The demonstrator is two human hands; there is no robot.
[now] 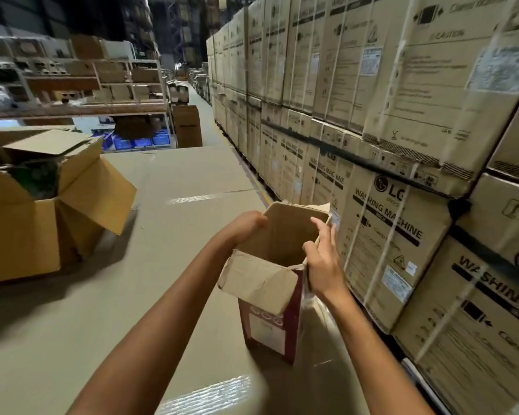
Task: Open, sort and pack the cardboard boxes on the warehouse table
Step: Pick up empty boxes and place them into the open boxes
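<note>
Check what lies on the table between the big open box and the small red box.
Only bare table between the big box and the red box, seen in the head view.

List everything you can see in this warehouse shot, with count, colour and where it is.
small box: one, maroon outside, brown inside, open, table front centre.
large box: one, brown, flaps open, table's left.
table: one, tan cardboard top.
washing machine cartons: many, tan, stacked at right.
shelves: one rack, pale, far left, holding boxes.
blue crates: several, under the shelves.
left grip: one, holds small box's left rim.
right grip: one, holds its right rim.
</note>
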